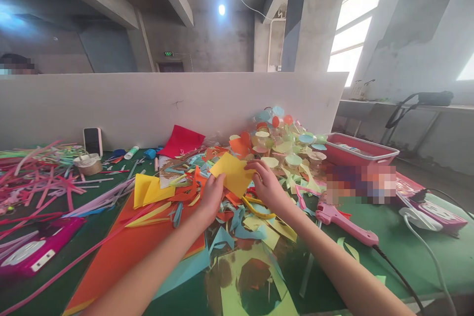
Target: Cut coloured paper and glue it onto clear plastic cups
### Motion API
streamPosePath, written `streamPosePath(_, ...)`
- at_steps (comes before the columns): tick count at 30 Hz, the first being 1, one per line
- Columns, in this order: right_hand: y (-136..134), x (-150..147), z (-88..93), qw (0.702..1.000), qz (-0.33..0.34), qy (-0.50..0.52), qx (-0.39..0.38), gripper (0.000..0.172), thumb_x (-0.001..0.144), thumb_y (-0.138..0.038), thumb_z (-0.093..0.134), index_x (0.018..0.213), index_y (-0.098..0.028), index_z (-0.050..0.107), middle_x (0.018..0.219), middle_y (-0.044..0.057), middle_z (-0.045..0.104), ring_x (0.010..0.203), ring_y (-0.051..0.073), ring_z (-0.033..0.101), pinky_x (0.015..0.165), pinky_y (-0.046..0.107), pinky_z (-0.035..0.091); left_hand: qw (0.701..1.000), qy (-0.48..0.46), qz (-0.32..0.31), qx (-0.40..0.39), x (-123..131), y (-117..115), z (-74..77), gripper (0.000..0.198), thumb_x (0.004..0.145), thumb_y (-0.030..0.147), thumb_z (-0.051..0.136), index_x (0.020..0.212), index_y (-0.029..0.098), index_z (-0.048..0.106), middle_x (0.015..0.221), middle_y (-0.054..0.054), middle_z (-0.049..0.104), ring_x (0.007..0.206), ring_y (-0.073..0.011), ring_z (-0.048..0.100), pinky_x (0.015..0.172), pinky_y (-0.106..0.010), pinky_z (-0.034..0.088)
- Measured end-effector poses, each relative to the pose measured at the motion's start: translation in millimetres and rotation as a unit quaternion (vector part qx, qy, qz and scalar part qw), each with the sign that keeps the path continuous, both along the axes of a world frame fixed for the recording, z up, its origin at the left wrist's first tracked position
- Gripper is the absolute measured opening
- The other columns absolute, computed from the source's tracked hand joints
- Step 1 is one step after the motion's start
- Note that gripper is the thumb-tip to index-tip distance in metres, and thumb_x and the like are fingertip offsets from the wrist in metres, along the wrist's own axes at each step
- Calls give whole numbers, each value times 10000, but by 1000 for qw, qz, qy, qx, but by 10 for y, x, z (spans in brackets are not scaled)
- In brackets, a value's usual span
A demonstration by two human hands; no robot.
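A piece of yellow paper (233,174) is held up in front of me over the heap of scraps. My left hand (214,198) pinches its lower left side, thumb on top. At the right edge of the same sheet, the fingers of my right hand (263,182) are closed on it. Just below my right hand lies a yellow curved loop (259,209), maybe a scissors handle, partly covered. More folded yellow paper (150,191) rests left of my left hand, on an orange sheet (122,247). Coloured paper scraps (222,237) spread beneath both hands.
A pink glue gun (346,224) with a black cord lies to the right, near a power strip (442,215) and a red basket (361,150). Paper-topped plastic pieces (285,143) pile up at the back. Pipe cleaners (40,177) and a phone (92,141) are left.
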State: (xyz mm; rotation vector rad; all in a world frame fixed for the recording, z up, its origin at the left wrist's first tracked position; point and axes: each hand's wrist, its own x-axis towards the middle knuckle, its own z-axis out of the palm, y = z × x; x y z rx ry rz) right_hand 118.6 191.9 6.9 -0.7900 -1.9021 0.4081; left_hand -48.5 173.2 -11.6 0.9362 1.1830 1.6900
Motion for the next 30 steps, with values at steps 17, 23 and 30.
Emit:
streamPosePath(17,110,9,-96,998,-30,-36,30,225,946,-350,545,828,-239,700,1242,88,620,1184,273,522,995,474,466,991,-95,-92,-34,108,-123,166,154,761,218,615,906,213,562,1011,-76,736,946,-254,727,890,-428,570)
streamPosePath(23,119,2,-67,994,17,28,-100,359,900,-518,512,785,-209,651,1119,98,664,969,241,639,886,404,503,992,-78,-86,-47,86,-120,145,191,753,269,645,921,201,581,1009,-89,740,941,-265,729,877,-424,572)
streamPosePath(30,164,-17,-122,986,14,49,-157,269,841,-465,544,783,-207,596,832,33,646,808,221,592,732,352,476,992,-70,-94,-36,120,-133,164,236,750,273,622,968,184,626,961,-82,754,933,-262,729,865,-412,576)
